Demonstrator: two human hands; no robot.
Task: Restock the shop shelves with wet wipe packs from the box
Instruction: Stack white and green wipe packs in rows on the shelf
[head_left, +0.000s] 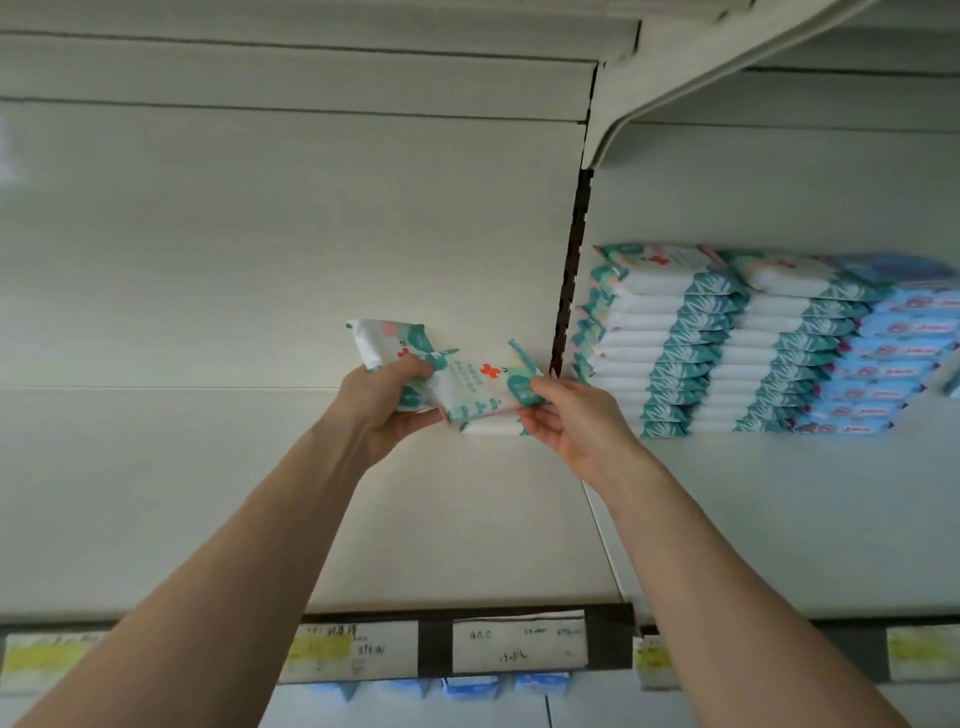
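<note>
Both my arms reach over a white shelf (457, 519). My left hand (387, 402) grips a teal-and-white wet wipe pack (387, 345) that tilts upward. My right hand (563, 423) pinches the right end of a second teal-and-white pack (480, 387), which lies on top of another pack (491, 428) resting on the shelf near the back wall. The two held packs touch in the middle. The box is out of view.
On the neighbouring shelf bay to the right stand two tall stacks of teal-and-white packs (670, 343) and a stack of blue packs (893, 364). A dark slotted upright (571, 270) divides the bays. Price labels (519, 647) line the shelf's front edge; blue packs (470, 686) show below.
</note>
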